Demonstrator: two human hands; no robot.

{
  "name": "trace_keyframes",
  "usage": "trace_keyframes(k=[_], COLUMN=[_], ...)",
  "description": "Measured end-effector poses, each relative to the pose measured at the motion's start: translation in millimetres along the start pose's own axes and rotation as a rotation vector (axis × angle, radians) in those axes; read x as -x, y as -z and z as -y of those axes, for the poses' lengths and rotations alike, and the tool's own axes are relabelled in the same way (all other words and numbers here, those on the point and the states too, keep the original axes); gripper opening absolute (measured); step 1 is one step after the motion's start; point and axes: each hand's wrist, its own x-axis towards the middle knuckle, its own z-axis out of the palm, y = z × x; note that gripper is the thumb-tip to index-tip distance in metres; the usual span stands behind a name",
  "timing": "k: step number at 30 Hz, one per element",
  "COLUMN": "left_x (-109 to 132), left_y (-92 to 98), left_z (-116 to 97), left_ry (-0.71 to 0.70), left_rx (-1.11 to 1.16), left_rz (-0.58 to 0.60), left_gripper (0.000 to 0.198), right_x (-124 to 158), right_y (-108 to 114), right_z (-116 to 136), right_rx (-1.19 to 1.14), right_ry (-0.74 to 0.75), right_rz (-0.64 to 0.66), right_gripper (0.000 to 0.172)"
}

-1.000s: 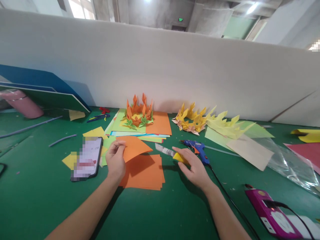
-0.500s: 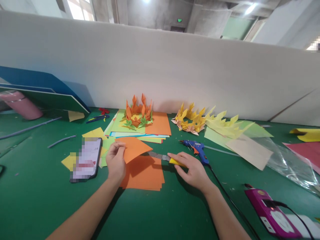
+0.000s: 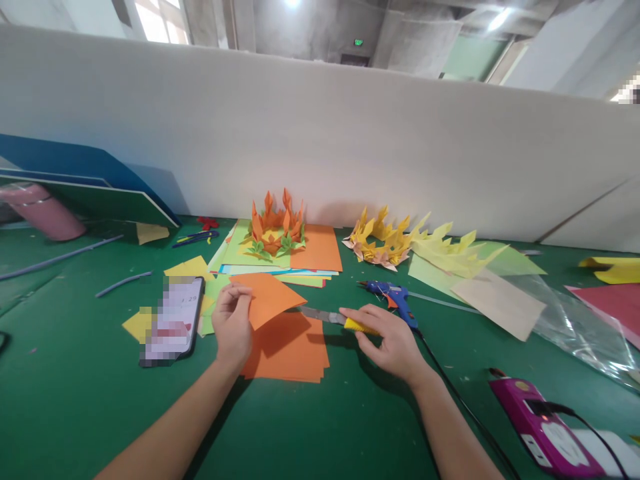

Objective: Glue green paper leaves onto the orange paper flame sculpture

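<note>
Between the thumb and fingers of my left hand (image 3: 233, 322) is a folded sheet of orange paper (image 3: 273, 298), raised above the table with its fold opening toward the right. My right hand (image 3: 387, 340) grips the yellow handle of a utility knife (image 3: 333, 317). The knife's long blade points left, its tip at the right corner of the folded paper; whether it lies inside the fold I cannot tell. Beneath them a small stack of orange paper sheets (image 3: 285, 353) rests on the green table, partly in shadow.
A blue glue gun (image 3: 393, 297) lies right of centre, its cord running to a magenta power strip (image 3: 543, 423). Paper crowns, one orange (image 3: 277, 223) and one yellow (image 3: 383, 237), stand at the back. A phone (image 3: 175, 317) is on the left, near a pink bottle (image 3: 45, 210).
My right hand and the knife have shifted slightly to the right, drawing the blade a little away from the paper. My left hand and the orange sheet are almost still.
</note>
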Motion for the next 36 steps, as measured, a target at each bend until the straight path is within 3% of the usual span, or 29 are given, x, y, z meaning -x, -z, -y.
trace_keyframes(k=[6, 11, 21, 26, 31, 36], left_x=[2.9, 6.0, 18.0, 22.9, 23.4, 24.6], left_y=[-0.5, -0.4, 0.0, 1.3, 7.3, 8.9], left_z=[0.9, 1.6, 0.8, -9.0, -15.0, -16.4], left_ry=[0.009, -0.049, -0.19, -0.294, -0.339, -0.483], left_rx=[0.008, -0.076, -0.566, -0.714, -1.013, -1.168], left_rz=[0.012, 0.092, 0.63, 0.691, 0.818, 0.788], left_gripper=[0.008, 0.007, 0.014, 0.018, 0.023, 0.026], right_x=[-0.3, -0.6, 1.4, 0.4, -1.2, -1.9], right_y=[-2.6, -2.6, 5.9, 4.3, 1.7, -2.3], right_z=[-0.7, -2.2, -11.3, -10.7, -8.4, -8.4], right_rx=[0.019, 0.053, 0.163, 0.126, 0.149, 0.198], right_ry=[-0.019, -0.062, -0.213, -0.215, -0.187, -0.147], right_rz=[-0.006, 0.012, 0.148, 0.164, 0.188, 0.203], right_gripper=[0.039, 0.04, 0.034, 0.032, 0.03, 0.029])
